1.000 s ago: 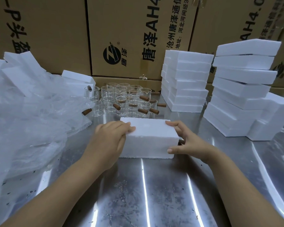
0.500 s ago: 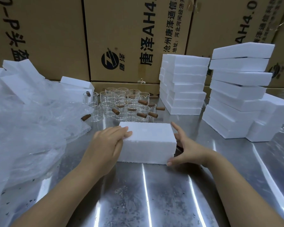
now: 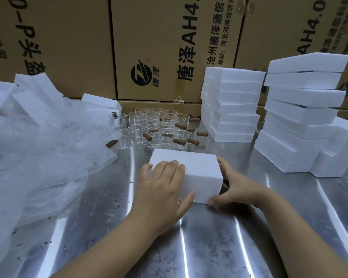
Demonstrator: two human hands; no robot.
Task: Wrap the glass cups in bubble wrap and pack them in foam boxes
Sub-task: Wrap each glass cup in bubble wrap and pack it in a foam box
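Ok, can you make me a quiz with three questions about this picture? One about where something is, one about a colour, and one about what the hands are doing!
1. Where are the glass cups?
A. On the foam stacks
B. On the table, behind the foam box
C. Inside a carton

2. What colour are the cup handles?
A. Blue
B. Green
C. Brown

3. What are the left hand and right hand doing?
A. Both hold the foam box
B. One lifts a cup
C. Both lie flat on the table

Answers:
1 B, the cups stand together past the box's far edge.
2 C, the stubby handles look wood-brown.
3 A, one hand grips each end of the box.
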